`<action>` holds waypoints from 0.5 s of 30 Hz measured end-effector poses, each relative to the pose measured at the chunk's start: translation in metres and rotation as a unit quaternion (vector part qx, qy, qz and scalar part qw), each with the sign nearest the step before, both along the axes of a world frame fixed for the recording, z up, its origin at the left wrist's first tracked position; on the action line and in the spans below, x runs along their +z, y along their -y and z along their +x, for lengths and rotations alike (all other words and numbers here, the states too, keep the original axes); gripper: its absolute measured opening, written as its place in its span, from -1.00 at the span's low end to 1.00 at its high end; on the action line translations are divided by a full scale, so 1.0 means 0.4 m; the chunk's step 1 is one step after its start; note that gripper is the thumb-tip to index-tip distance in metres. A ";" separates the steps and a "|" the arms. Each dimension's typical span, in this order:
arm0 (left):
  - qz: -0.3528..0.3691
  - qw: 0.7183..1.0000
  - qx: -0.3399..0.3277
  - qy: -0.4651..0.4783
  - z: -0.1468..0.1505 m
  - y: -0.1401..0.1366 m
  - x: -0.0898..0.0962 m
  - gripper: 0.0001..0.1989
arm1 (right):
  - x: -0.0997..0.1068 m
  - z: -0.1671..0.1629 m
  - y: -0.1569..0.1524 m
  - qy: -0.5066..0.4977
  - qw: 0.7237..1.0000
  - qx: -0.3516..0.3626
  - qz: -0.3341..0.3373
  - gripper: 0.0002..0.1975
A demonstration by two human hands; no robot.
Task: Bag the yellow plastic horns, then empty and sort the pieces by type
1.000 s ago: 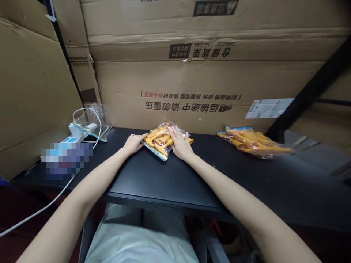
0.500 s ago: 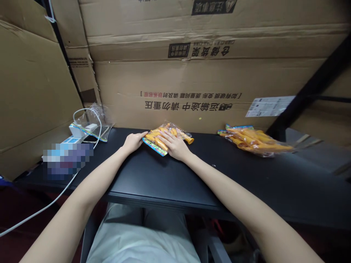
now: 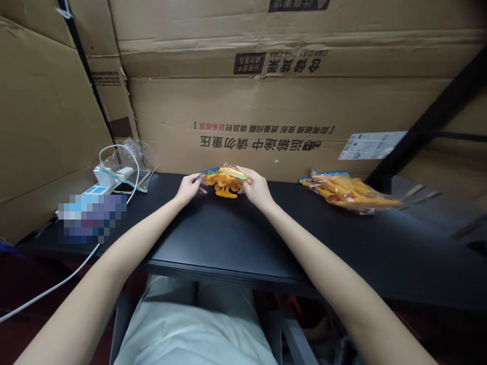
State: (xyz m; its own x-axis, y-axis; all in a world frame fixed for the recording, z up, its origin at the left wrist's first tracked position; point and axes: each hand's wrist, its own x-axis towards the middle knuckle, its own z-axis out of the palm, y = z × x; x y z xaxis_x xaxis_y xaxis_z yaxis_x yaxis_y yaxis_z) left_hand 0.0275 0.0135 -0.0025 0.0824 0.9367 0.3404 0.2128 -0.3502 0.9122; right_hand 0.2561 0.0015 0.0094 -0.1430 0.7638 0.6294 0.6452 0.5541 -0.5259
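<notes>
A clear plastic bag point(image 3: 228, 173) with a bright printed edge is held up between my hands, over the back of the black table. Orange, smooth pieces point(image 3: 225, 192) show at its lower side, some with round hollow ends; their exact kind is unclear. At the bag's left end, my left hand point(image 3: 189, 189) is closed on the printed edge. My right hand point(image 3: 257, 188) grips the opposite end, its fingers partly behind the plastic. To the right lies a second clear bag point(image 3: 346, 190) with similar orange pieces, touched by neither hand.
On the left are a power strip point(image 3: 97, 189) with a white cable point(image 3: 76, 276), an empty-looking plastic bag point(image 3: 139, 185) over a phone-like object, and a blurred-out item point(image 3: 93, 218). Cardboard point(image 3: 266, 101) walls the back of the black table point(image 3: 224, 238). A black post point(image 3: 426, 116) slants at right.
The bag has been lifted and turned, its printed edge now at the top and orange pieces toward me. My right hand moved from lying on the bag to gripping its right end.
</notes>
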 end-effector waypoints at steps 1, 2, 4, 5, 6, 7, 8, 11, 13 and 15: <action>-0.010 1.000 0.004 0.026 0.012 0.001 0.006 -0.55 | -0.001 -0.001 -0.009 -0.057 0.997 0.035 -0.029 -0.52; -0.017 0.999 0.008 0.041 0.022 0.001 0.013 -0.55 | -0.002 -0.004 -0.018 -0.107 0.991 0.065 -0.055 -0.52; -0.019 0.998 0.020 0.055 0.038 -0.002 0.029 -0.56 | 0.001 -0.015 -0.033 -0.184 0.974 0.101 -0.085 -0.54; -0.018 0.998 0.027 0.060 0.044 -0.005 0.038 -0.57 | 0.007 -0.023 -0.038 -0.215 0.966 0.109 -0.092 -0.54; -0.016 0.997 0.033 0.064 0.049 -0.009 0.048 -0.58 | 0.014 -0.032 -0.043 -0.243 0.958 0.113 -0.098 -0.56; -0.015 0.997 0.038 0.069 0.054 -0.015 0.058 -0.58 | 0.024 -0.041 -0.048 -0.268 0.951 0.112 -0.105 -0.57; -0.014 0.996 0.041 0.073 0.059 -0.022 0.068 -0.59 | 0.036 -0.051 -0.054 -0.290 0.945 0.108 -0.109 -0.59; 0.002 0.997 0.042 0.069 0.072 -0.046 0.094 -0.62 | 0.072 -0.078 -0.079 -0.326 0.937 0.088 -0.092 -0.68; 0.036 0.997 0.049 0.052 0.079 -0.060 0.104 -0.64 | 0.093 -0.088 -0.103 -0.335 0.937 0.080 -0.062 -0.75; 0.076 0.995 0.059 0.033 0.085 -0.069 0.109 -0.64 | 0.106 -0.092 -0.130 -0.350 0.934 0.065 -0.027 -0.77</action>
